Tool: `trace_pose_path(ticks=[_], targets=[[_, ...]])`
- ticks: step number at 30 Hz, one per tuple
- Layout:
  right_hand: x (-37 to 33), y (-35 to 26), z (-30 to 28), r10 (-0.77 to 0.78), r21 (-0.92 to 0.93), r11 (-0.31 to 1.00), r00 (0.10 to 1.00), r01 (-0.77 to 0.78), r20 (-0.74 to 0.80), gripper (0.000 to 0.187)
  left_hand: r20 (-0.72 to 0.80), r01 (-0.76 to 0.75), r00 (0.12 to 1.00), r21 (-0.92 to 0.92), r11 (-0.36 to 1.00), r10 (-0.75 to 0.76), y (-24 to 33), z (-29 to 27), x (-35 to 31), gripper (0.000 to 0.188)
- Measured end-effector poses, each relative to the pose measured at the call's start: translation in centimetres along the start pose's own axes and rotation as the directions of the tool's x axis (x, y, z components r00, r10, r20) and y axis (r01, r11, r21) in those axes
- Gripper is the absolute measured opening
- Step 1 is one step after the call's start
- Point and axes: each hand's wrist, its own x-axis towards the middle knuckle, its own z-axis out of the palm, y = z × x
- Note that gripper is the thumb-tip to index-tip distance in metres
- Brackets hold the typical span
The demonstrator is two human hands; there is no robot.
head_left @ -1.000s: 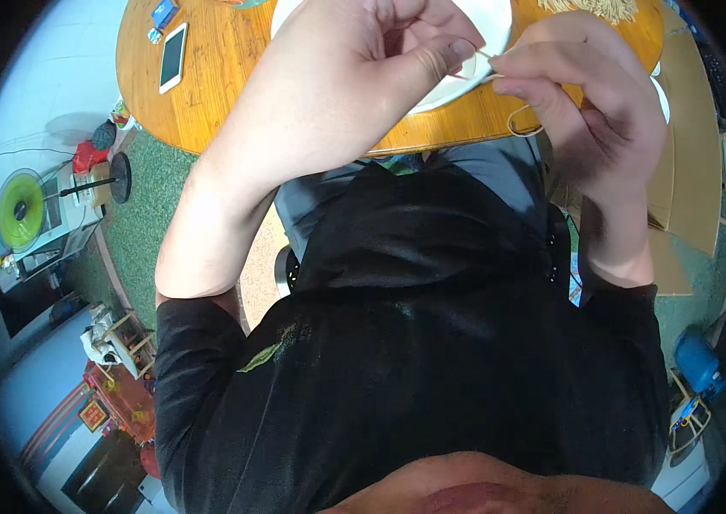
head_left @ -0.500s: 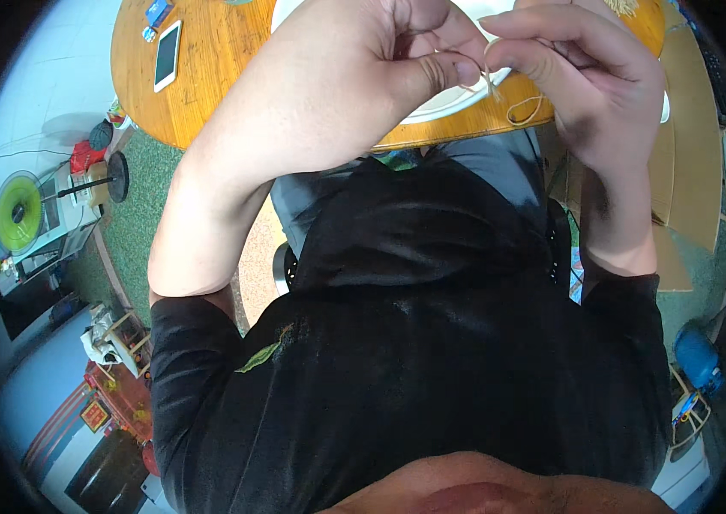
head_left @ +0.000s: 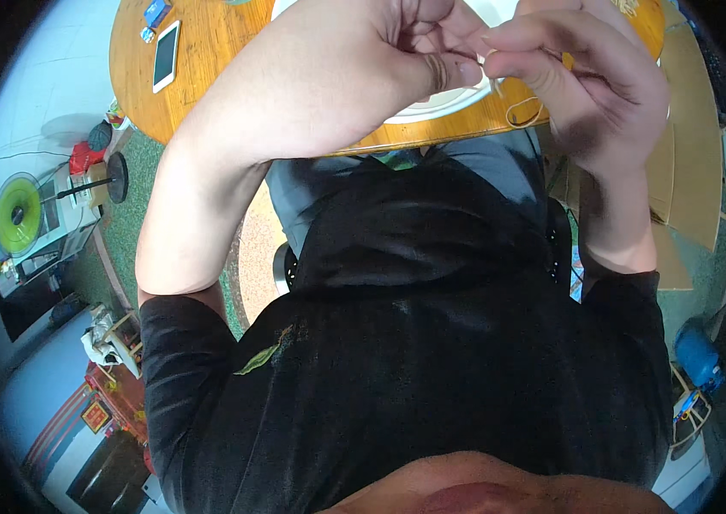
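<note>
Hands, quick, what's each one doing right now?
Left hand: closed, pinching a thin rubber band.
Right hand: fingers curled, pinching the same band from the other side.

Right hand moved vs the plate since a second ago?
Yes. The right hand has shifted left toward the left hand, now covering more of the white plate.

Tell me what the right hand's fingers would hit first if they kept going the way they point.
The right hand points leftward toward the left hand; its fingers would likely meet the left hand's thumb first, the tips almost touching above the white plate. Depth is unclear.
</note>
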Motion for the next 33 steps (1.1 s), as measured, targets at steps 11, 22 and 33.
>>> trace_pose_path(ticks=[11,22,33], targets=[[-0.1,0.1,-0.7,0.079,0.097,0.992,0.997,-0.077,-0.011,0.015,-0.114,0.007,0.993,0.182,0.983,0.014,0.7,1.0,0.1,0.011],[0.8,-1.6,1.2,0.414,0.625,0.703,0.91,-0.338,0.027,0.011,-0.11,0.097,0.992,0.261,0.96,-0.07,1.1,1.1,-0.3,0.011],[0.3,0.3,0.8,0.349,0.419,0.851,0.937,-0.317,0.0,0.014,0.006,0.044,0.999,0.132,0.99,-0.045,0.4,-0.2,-0.2,0.018]])
